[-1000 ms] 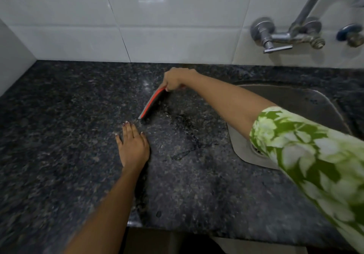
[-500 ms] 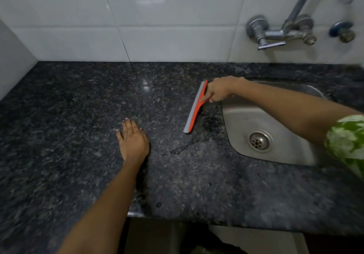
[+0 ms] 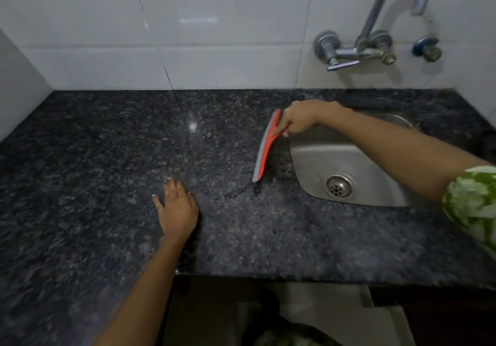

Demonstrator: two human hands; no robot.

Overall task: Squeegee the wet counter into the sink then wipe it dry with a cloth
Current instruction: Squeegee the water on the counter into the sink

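gripping an orange and grey squeegee (image 3: 265,147), the right hand (image 3: 298,118) has its fingers curled tight around the handle at the tool's far end, just beside the sink's (image 3: 316,157) left rim. the blade runs out below the fingers toward the viewer, its grey edge facing away from the sink and its near tip resting on the dark speckled counter (image 3: 107,157). a thin trail of water (image 3: 236,191) lies on the counter at that tip, left of the sink's near corner. the left hand (image 3: 175,208) lies flat on the counter, well to the left of the sink, palm down, fingers spread a little and holding nothing. the sink's drain (image 3: 340,186) sits under the right forearm. a tap (image 3: 357,53) is fixed to the white tiled wall (image 3: 214,37) behind the sink. a green and white sleeve (image 3: 472,206) shows to the right of the sink.
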